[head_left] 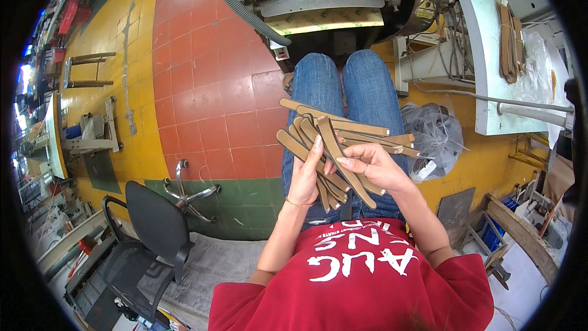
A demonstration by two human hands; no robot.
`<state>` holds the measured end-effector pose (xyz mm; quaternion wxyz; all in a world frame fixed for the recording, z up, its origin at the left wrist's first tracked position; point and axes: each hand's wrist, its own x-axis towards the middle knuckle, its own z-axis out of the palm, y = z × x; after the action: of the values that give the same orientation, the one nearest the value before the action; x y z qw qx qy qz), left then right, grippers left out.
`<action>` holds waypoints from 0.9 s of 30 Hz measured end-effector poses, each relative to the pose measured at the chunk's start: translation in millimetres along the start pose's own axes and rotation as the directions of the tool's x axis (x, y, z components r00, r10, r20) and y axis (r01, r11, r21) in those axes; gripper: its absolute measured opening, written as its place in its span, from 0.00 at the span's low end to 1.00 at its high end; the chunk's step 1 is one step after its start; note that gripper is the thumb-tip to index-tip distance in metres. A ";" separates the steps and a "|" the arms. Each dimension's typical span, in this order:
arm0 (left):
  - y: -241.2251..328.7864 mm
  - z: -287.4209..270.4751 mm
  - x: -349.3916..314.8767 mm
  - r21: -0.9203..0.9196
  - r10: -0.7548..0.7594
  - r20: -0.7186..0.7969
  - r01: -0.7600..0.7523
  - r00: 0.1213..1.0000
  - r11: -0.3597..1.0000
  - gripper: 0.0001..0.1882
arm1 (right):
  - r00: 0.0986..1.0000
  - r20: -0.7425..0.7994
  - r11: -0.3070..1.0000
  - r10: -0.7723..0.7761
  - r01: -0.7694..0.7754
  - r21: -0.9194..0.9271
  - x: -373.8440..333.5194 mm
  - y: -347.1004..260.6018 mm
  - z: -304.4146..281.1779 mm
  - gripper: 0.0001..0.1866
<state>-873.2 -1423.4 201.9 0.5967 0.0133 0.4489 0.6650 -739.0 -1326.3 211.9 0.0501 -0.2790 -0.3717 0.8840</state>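
Note:
Over my lap, my left hand is closed round a fanned bunch of tan strap strips, flat and narrow with rounded ends and dark edges. My right hand pinches one longer strap strip that slants across the front of the bunch, its rounded lower end near my shirt. Fingers of both hands meet close to this strip, and part of the bunch is hidden behind them. More loose strap strips lie across my thighs in jeans, several with pale squared ends toward the right.
A dark machine with a roller stands just ahead of my knees, a grey hose beside it. At right, a pale table carries bundled strips. A clear plastic bag sits below it. An office chair stands at left.

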 end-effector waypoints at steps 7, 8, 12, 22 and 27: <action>-17.6 3.3 3.4 0.172 0.159 -0.232 -0.120 0.960 0.978 0.14 | 0.937 -0.267 0.797 -0.227 0.021 -0.604 -1.2 10.5 15.5 0.18; -19.7 3.7 6.1 0.209 0.230 -0.230 -0.182 0.946 0.961 0.14 | 0.928 -0.285 0.807 -0.239 0.027 -0.590 0.1 11.7 16.3 0.18; -16.9 -1.2 14.4 -0.002 0.207 -0.292 -0.217 0.934 0.976 0.14 | 0.744 -0.186 0.508 -0.642 0.230 -0.830 6.6 9.4 11.8 0.12; -14.3 -7.7 2.2 -0.003 0.229 -0.015 -0.229 0.973 0.973 0.19 | 0.803 -0.596 0.867 -0.016 0.308 0.391 9.0 -6.5 11.0 0.07; -17.1 2.9 -5.3 0.358 0.373 -0.189 -0.290 0.908 0.887 0.08 | 0.900 -0.435 0.806 0.038 0.229 0.546 8.9 20.2 47.3 0.10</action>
<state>-856.7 -1427.9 195.9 0.4010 0.1029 0.6143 0.6717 -769.2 -1367.9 220.9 0.2585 -0.4161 -0.0757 0.8685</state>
